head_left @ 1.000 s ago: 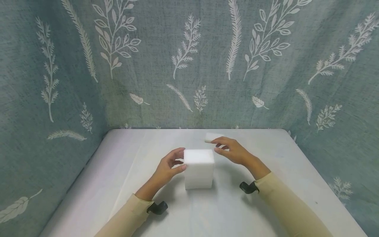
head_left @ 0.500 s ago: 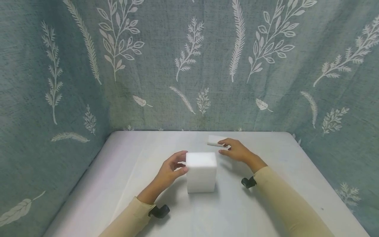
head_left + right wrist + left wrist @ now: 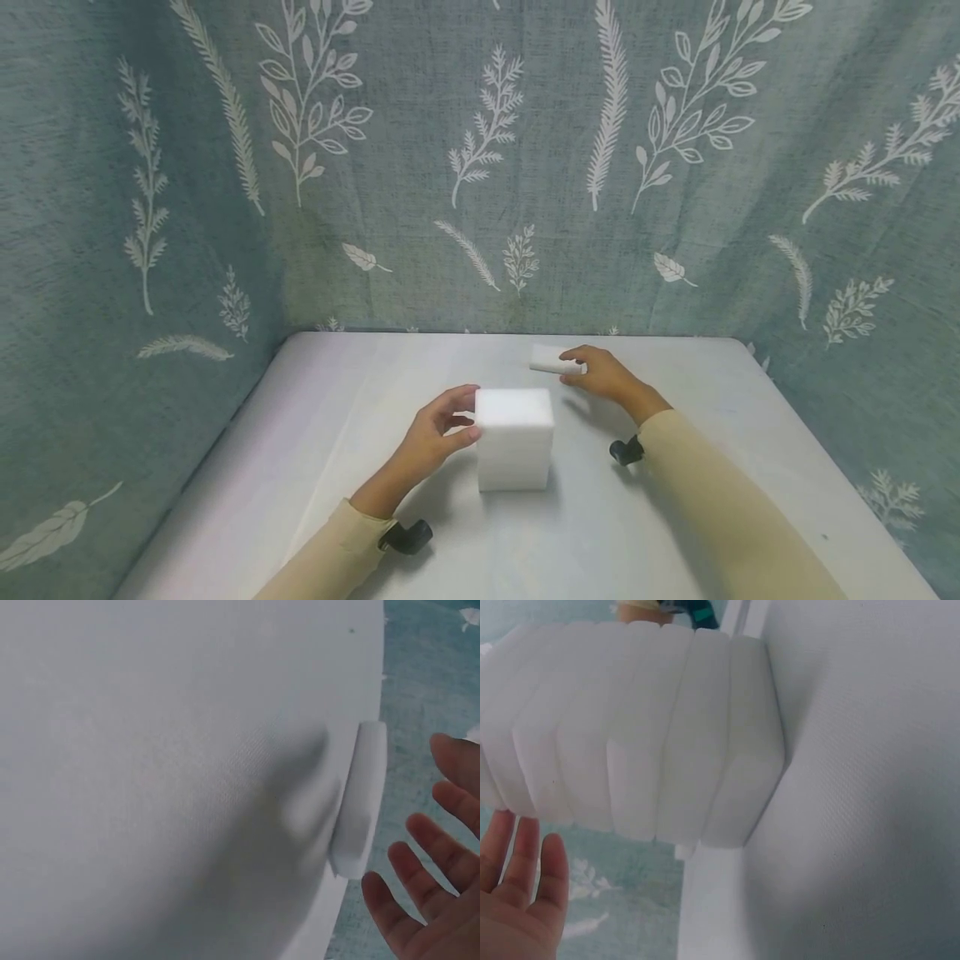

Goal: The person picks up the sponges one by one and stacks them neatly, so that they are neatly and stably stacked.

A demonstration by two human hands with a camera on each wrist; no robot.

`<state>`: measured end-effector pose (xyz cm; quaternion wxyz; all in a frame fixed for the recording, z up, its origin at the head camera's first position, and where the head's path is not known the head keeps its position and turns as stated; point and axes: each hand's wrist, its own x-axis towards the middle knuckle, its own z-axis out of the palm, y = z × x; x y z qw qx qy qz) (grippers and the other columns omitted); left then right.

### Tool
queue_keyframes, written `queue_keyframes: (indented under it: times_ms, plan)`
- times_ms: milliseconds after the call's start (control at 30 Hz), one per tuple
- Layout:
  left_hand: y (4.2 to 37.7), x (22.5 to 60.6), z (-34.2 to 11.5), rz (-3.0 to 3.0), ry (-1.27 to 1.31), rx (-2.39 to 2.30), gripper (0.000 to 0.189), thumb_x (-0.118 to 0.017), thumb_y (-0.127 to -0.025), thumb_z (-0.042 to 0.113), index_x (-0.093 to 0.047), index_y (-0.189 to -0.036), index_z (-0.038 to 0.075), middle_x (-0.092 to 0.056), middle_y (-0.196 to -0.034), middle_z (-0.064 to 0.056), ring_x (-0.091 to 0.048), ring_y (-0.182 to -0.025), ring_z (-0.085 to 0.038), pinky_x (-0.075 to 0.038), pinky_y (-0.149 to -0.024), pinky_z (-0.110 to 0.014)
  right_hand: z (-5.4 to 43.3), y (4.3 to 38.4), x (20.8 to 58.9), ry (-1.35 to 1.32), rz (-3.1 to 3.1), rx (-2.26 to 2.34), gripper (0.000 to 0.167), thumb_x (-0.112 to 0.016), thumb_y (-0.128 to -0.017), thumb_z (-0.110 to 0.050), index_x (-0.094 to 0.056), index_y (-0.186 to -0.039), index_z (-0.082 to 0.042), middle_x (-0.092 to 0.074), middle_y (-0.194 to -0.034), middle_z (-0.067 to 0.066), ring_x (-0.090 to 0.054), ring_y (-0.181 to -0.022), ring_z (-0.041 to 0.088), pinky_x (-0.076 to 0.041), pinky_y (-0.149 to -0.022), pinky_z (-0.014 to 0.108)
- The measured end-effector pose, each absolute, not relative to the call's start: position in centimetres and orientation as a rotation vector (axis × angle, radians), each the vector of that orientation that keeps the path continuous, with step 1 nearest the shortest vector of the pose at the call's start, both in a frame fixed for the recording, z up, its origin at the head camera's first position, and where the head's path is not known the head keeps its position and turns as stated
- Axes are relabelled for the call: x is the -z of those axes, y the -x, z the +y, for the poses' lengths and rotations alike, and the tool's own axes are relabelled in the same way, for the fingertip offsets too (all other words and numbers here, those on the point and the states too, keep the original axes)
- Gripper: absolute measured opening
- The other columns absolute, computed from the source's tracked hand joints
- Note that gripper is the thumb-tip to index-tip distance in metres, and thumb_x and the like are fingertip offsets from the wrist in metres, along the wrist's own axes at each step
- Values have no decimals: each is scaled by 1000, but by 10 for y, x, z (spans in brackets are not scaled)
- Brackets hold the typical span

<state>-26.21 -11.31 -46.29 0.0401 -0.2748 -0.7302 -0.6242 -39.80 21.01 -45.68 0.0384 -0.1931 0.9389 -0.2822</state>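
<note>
Thin white sponge blocks are piled into an upright stack [image 3: 513, 450] mid-table; the left wrist view shows several layers in that stack [image 3: 630, 735]. My left hand [image 3: 435, 425] rests at its upper left side, thumb at the near corner and a forefinger at the far one. Three fairly straight fingers [image 3: 553, 870] lie along that side in the left wrist view. Farther back lies a single white sponge block [image 3: 546, 360]. My right hand [image 3: 603, 373] reaches over its right end, fingertips overlapping it, while the right wrist view shows spread fingers beside the block [image 3: 362, 799].
The white table [image 3: 360, 375] ends just behind the single block. A grey-green curtain [image 3: 405, 150] with white leaf prints hangs behind and along both sides. Each wrist carries a small black camera [image 3: 408, 536].
My right hand has moved slightly and its fingers now straddle the single block's right end. The left hand stays against the stack. The whole view has shifted a little.
</note>
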Motion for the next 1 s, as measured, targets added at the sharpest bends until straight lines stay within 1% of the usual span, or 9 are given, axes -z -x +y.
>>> queue_keyframes:
  times_ms: [167,300,400,600,733,833,1000]
  plan:
    - [263,465,-114,-2260,828,1900,57,-75,-86,12,-51,-138,14,-61,-125,-9,-56,-115,-24,-42,-97,-59,210,406,462,552,2917,815,49,-68,-91,-29,-58,-133,-7,-49,-139,19,-43,-128,40,-34,-105,55]
    - [263,466,-116,-2259,834,1864,57,-73,-87,11,-49,-139,10,-61,-126,-10,-55,-116,-25,-44,-97,-55,209,414,465,509,2953,773,53,-70,-89,-28,-56,-134,-5,-47,-139,22,-41,-129,41,-31,-107,55]
    - [264,465,-116,-2257,842,1844,59,-73,-87,7,-47,-140,5,-60,-126,-12,-55,-117,-25,-45,-96,-54,207,419,466,462,2961,750,55,-71,-89,-28,-55,-135,-4,-44,-141,23,-39,-130,42,-30,-108,56]
    - [262,459,-114,-2240,859,1879,60,-72,-85,1,-46,-139,-2,-59,-125,-18,-54,-116,-31,-42,-94,-62,206,424,467,430,2948,697,56,-71,-89,-27,-53,-135,-1,-42,-142,24,-38,-132,41,-28,-110,55]
    - [253,445,-111,-2257,864,1871,57,-73,-85,2,-48,-137,-2,-60,-123,-18,-55,-115,-30,-42,-94,-62,207,427,468,457,2954,636,57,-70,-89,-26,-53,-135,2,-43,-141,25,-38,-132,42,-28,-110,53]
    - [247,437,-110,-2269,847,1866,56,-73,-85,3,-49,-136,-1,-61,-122,-16,-56,-114,-28,-42,-94,-62,206,430,469,456,2958,600,57,-71,-89,-27,-53,-135,1,-43,-141,24,-38,-132,41,-28,-110,53]
    - [245,436,-110,-2267,833,1881,56,-73,-86,3,-49,-136,-1,-60,-123,-18,-55,-115,-33,-41,-95,-63,201,434,472,457,2955,565,57,-72,-88,-28,-54,-135,-1,-42,-142,24,-37,-132,42,-28,-110,54]
